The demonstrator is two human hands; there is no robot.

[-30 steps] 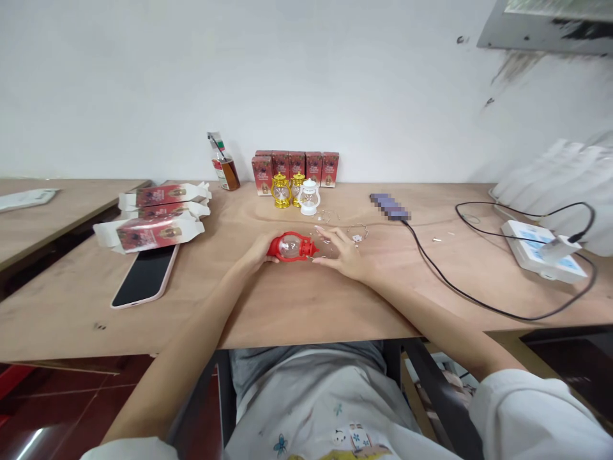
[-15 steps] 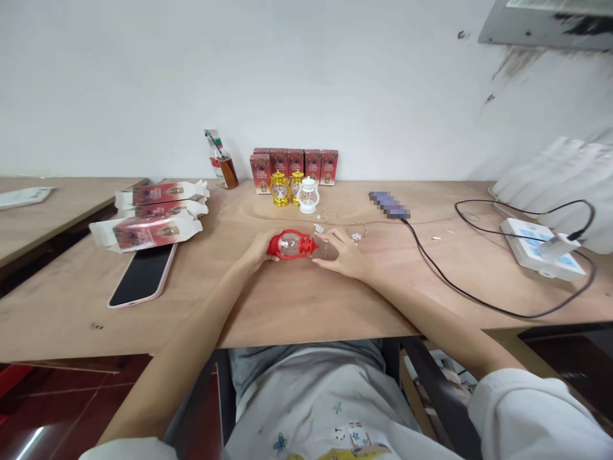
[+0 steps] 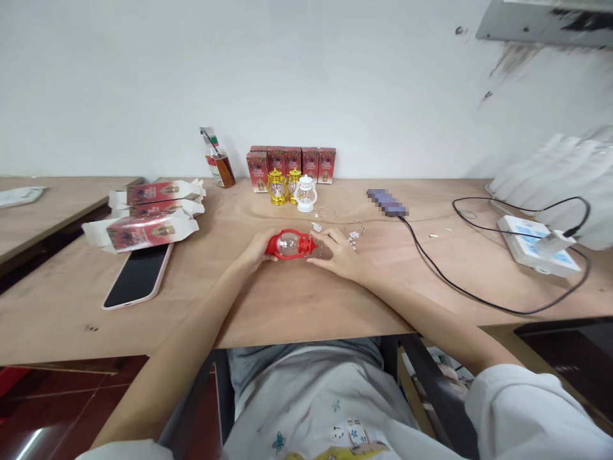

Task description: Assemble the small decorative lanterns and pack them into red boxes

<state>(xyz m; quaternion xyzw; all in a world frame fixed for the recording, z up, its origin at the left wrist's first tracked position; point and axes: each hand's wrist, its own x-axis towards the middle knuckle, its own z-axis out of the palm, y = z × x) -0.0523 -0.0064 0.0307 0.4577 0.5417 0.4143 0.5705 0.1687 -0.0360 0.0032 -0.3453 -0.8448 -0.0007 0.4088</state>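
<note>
A small red toy lantern (image 3: 290, 245) with a clear globe lies on its side on the wooden table (image 3: 297, 300). My left hand (image 3: 256, 249) is closed round its base end. My right hand (image 3: 338, 254) touches the lantern's top end with pinched fingertips; whether a small part is between them I cannot make out. Tiny white parts (image 3: 354, 235) and thin wire bits lie just beyond my right hand.
Two gold lanterns (image 3: 278, 187) and a white lantern (image 3: 305, 193) stand before a row of red boxes (image 3: 291, 163). Flat cartons (image 3: 143, 217) and a phone (image 3: 138, 275) lie left. A bottle (image 3: 215, 160), a black cable (image 3: 460, 287) and a power strip (image 3: 539, 252) are right.
My right hand's fingers have drawn in closer to the lantern's top end. The left hand and lantern have kept their place; the view has shifted slightly.
</note>
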